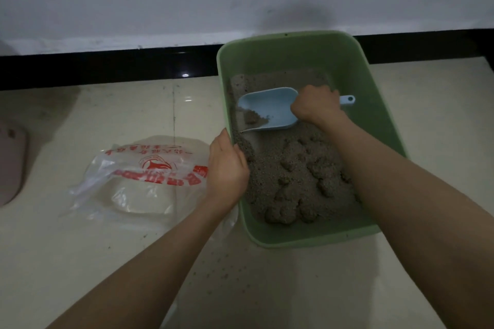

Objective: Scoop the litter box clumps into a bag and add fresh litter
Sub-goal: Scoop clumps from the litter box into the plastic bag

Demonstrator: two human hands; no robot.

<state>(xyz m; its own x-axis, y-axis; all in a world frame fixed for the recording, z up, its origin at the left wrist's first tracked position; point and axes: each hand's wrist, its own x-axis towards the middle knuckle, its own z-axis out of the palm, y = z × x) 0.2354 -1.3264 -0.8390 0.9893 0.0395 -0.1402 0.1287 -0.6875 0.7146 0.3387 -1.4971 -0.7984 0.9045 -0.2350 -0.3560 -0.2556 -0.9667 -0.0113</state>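
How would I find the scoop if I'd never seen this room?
Look for the green litter box on the floor by the wall. Inside it, above the grey litter, the right hand grips the scoop. It is the only pale blue thing there.

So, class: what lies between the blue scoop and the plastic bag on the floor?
In the head view, the green litter box's left wall and the left hand holding its rim lie between the scoop and the bag.
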